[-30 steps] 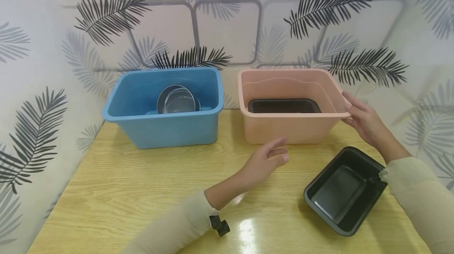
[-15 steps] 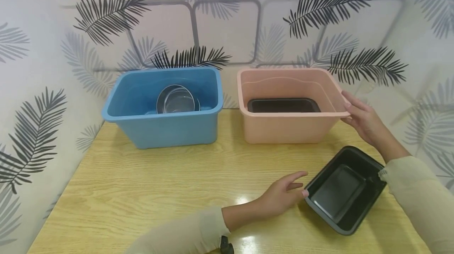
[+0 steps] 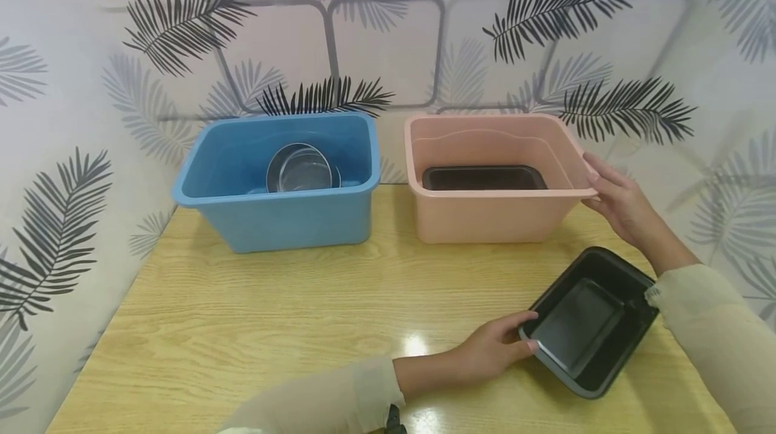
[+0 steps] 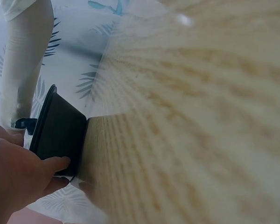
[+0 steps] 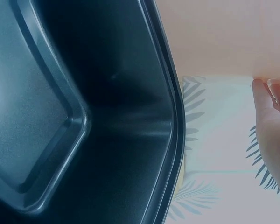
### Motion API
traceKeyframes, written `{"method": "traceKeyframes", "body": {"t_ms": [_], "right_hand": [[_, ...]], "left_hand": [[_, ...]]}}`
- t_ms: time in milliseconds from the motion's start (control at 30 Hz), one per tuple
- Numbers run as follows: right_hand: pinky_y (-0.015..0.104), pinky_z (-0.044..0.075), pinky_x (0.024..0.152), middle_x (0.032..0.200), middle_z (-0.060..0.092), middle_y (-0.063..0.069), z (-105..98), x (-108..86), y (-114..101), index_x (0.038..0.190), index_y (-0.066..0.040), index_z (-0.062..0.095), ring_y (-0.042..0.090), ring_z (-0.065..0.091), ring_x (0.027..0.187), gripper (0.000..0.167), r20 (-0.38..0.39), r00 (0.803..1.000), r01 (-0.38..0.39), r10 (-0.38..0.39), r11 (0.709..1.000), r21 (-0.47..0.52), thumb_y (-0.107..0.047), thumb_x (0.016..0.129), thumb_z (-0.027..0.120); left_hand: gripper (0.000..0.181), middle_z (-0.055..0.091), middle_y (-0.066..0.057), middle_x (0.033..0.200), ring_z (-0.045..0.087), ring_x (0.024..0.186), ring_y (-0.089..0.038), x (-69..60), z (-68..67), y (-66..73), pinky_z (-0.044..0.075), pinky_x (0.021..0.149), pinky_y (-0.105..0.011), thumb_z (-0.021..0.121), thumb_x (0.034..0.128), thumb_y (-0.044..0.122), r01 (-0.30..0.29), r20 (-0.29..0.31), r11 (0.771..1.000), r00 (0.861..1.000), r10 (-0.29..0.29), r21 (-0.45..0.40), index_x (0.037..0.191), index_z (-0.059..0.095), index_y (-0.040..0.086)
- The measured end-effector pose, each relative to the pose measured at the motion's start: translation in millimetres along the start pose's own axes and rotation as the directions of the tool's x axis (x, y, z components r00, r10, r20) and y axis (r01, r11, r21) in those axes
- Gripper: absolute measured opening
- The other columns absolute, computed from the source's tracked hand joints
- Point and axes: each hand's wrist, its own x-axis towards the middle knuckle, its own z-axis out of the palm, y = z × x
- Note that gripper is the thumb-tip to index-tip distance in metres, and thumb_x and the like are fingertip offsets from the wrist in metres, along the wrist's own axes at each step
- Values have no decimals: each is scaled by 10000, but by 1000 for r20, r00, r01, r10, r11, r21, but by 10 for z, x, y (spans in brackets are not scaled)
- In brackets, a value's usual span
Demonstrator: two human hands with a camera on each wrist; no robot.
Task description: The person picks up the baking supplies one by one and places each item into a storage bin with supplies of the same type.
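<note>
A black rectangular baking pan (image 3: 578, 326) lies slantwise on the table at the right, its hollow facing up. My left hand (image 3: 488, 353) pinches the pan's near left corner. In the left wrist view, fingertips (image 4: 60, 163) touch the outside of its dark wall (image 4: 60, 126). My right hand (image 3: 624, 208) holds the right rim of a pink tub (image 3: 485, 218), and some of its fingers are hidden there. Inside that tub lies another black pan (image 3: 485, 178), partly hidden by the front wall. The right wrist view shows the near pan (image 5: 126, 121) large, with the right hand (image 5: 273, 121) beyond it.
A blue tub (image 3: 291, 225) stands left of the pink one, holding round metal tins (image 3: 306, 168). Both tubs are at the back of the wooden table (image 3: 273, 313), close to the leaf-patterned wall covering (image 3: 388, 50).
My left hand has moved from in front of the pink tub rightward and nearer, and has taken hold of the black baking pan's corner. The right hand has stayed at the rim.
</note>
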Motion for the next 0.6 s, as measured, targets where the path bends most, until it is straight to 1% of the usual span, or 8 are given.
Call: {"method": "traceKeyframes", "body": {"t_ms": [100,233,333,400,467,567,600], "right_hand": [[85,500,890,1715,51,30,3,-6,-4,1637,-225,130,282,128,1564,647,-4,1000,2,-2,1000,-11,-247,1083,462],[75,497,877,1715,49,29,17,3,-8,1637,-230,134,296,123,1564,644,0,1000,6,-6,999,-33,-254,1083,461],[75,497,880,1716,45,28,16,9,-1,1637,-231,128,293,126,1564,649,3,1000,4,-4,999,-32,-259,1082,463],[81,500,890,1715,47,36,11,10,8,1637,-218,125,286,132,1563,653,-2,1000,5,-5,1000,-19,-255,1081,465],[89,504,901,1714,52,43,5,10,18,1637,-204,126,276,144,1560,654,-9,1000,7,-7,1000,0,-245,1081,468],[94,505,910,1713,57,47,-10,5,26,1636,-195,133,255,164,1556,654,-12,1000,16,-15,1000,13,-235,1079,473],[97,506,911,1713,61,45,-15,3,27,1636,-197,136,246,173,1554,654,-11,1000,18,-18,1000,19,-233,1078,475]], "left_hand": [[564,369,82,653,338,572,-33,22,9,-11,319,532,-154,589,1034,241,0,6,1000,1000,0,11,1561,398,170],[563,339,76,629,311,547,-41,37,16,-7,304,513,-157,589,1034,235,2,-9,1000,1000,-2,17,1562,400,186],[567,345,72,631,313,549,-45,45,28,2,308,515,-162,588,1034,216,14,-11,1000,1000,-14,9,1566,392,191],[576,406,85,663,344,570,-33,56,38,7,327,532,-157,594,1031,205,17,-12,1000,1000,-17,-2,1568,387,191],[584,423,87,667,354,569,-32,65,54,3,332,529,-154,612,1020,196,20,-23,1000,1000,-20,-14,1564,397,205],[580,417,88,640,349,543,-34,83,86,1,329,504,-152,633,1006,194,19,-49,999,999,-21,-27,1546,428,250],[578,389,78,615,331,524,-41,89,96,1,321,492,-153,635,1005,194,19,-54,999,998,-21,-27,1541,433,270]]}}
